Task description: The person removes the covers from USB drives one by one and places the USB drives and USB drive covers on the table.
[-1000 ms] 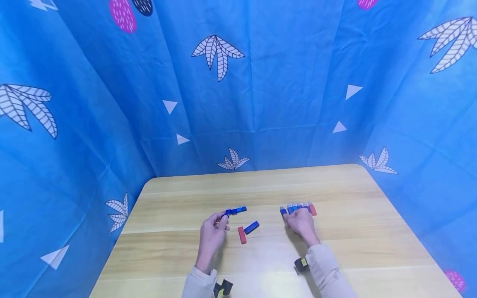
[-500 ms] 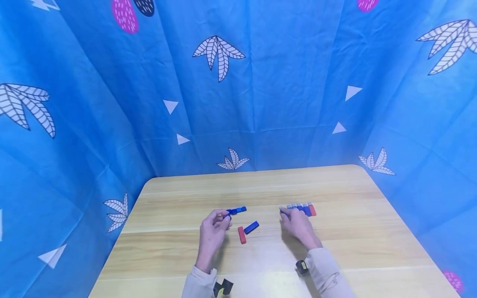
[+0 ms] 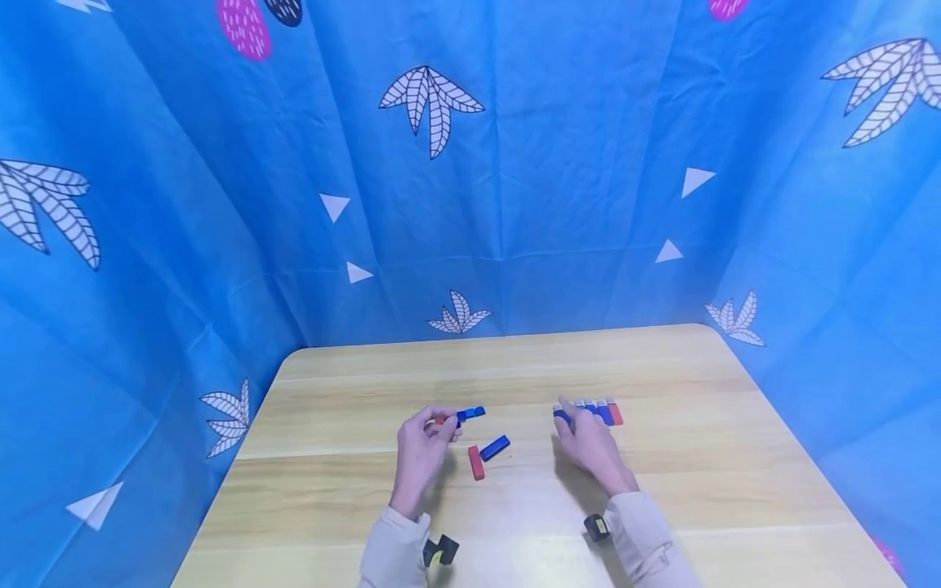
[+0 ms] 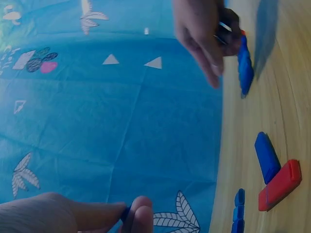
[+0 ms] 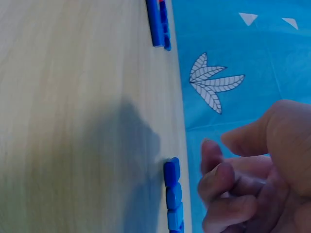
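My left hand (image 3: 419, 449) pinches a small dark blue cap (image 4: 126, 213) between thumb and fingertip, just above the table. Beside it is a short row of blue caps (image 3: 474, 412), with a bit of red at its left end, partly hidden by the fingers. Over the left end of a row of uncapped USB flash drives (image 3: 604, 413) reaches my right hand (image 3: 590, 445), holding nothing. Its thumb and forefinger are apart, the other fingers bent. Those drives are blue with silvery ends, and a red one (image 3: 616, 413) ends the row at right.
Between the hands lie a longer blue flash drive (image 3: 496, 447) and a red one (image 3: 476, 463), apparently capped, close together at an angle. The wooden table (image 3: 331, 490) ends at a blue patterned curtain (image 3: 559, 245) behind and at both sides.
My left hand has shifted slightly right along the caps with the small cap in its fingers. My right hand has moved to the row's left end and its forefinger has straightened out.
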`<action>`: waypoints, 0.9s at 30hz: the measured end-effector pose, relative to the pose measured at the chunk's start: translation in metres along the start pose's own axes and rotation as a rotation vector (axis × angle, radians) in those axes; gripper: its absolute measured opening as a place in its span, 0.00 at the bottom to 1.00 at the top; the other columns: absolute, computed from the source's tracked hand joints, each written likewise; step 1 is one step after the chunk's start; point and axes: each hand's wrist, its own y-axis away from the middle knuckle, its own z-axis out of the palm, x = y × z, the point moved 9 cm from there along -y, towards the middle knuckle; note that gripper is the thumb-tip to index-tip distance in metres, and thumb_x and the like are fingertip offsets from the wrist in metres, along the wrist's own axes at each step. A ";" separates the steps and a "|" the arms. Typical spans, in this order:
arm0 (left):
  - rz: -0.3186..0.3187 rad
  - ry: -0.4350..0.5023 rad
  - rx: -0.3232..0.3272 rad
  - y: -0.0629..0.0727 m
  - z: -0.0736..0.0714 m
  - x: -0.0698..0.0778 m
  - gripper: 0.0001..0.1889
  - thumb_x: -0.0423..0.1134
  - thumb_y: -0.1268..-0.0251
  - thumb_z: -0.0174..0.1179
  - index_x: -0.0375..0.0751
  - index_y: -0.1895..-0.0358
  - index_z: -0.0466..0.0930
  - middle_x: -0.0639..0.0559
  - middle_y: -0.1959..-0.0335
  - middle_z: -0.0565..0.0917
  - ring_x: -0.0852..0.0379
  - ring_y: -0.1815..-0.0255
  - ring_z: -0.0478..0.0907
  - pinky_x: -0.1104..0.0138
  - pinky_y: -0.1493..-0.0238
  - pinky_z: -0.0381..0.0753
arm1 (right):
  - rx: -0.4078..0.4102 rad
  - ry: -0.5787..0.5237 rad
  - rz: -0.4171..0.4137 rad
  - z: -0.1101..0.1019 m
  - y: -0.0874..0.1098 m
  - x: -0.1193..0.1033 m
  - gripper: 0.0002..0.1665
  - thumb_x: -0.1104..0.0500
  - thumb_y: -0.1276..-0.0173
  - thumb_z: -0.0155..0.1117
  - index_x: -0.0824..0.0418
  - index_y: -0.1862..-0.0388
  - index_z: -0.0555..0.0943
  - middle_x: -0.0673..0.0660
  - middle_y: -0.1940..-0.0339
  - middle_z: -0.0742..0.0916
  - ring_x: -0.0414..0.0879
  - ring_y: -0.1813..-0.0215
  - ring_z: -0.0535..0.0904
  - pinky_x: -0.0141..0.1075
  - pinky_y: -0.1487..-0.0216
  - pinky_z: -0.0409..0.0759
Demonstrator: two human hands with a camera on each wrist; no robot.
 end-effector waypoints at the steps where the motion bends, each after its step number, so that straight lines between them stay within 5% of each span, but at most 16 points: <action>1: 0.015 -0.021 -0.007 -0.003 0.002 0.002 0.06 0.31 0.33 0.64 0.36 0.55 0.86 0.37 0.65 0.90 0.57 0.70 0.87 0.67 0.67 0.86 | 0.010 -0.005 -0.003 -0.002 0.000 -0.002 0.32 0.55 0.22 0.55 0.59 0.22 0.65 0.46 0.92 0.67 0.38 0.90 0.62 0.29 0.89 0.63; 12: 0.126 -0.178 -0.117 -0.049 0.047 0.013 0.14 0.24 0.40 0.59 0.43 0.54 0.82 0.43 0.57 0.86 0.54 0.70 0.84 0.68 0.70 0.82 | 0.022 -0.122 -0.009 -0.013 0.005 -0.008 0.32 0.59 0.23 0.56 0.59 0.22 0.65 0.47 0.88 0.69 0.39 0.86 0.64 0.27 0.87 0.63; 17: 0.098 -0.277 -0.145 -0.064 0.071 0.003 0.13 0.24 0.40 0.59 0.44 0.56 0.81 0.46 0.58 0.84 0.60 0.72 0.78 0.68 0.69 0.78 | 0.032 -0.133 -0.018 -0.016 0.007 -0.008 0.30 0.61 0.23 0.54 0.59 0.23 0.67 0.47 0.87 0.69 0.39 0.86 0.65 0.27 0.86 0.63; 22: 0.001 -0.384 -0.233 -0.071 0.100 -0.016 0.12 0.25 0.39 0.59 0.46 0.57 0.81 0.51 0.58 0.83 0.56 0.68 0.77 0.64 0.61 0.78 | 0.034 -0.163 -0.029 -0.018 0.009 -0.007 0.30 0.61 0.23 0.54 0.59 0.24 0.68 0.46 0.87 0.69 0.39 0.85 0.64 0.27 0.86 0.64; 27: 0.043 -0.512 -0.303 -0.078 0.121 -0.022 0.10 0.24 0.41 0.62 0.40 0.58 0.83 0.49 0.62 0.84 0.52 0.58 0.79 0.58 0.52 0.82 | 0.033 -0.197 -0.042 -0.021 0.011 -0.009 0.30 0.62 0.23 0.56 0.58 0.24 0.69 0.47 0.87 0.70 0.39 0.85 0.65 0.28 0.86 0.65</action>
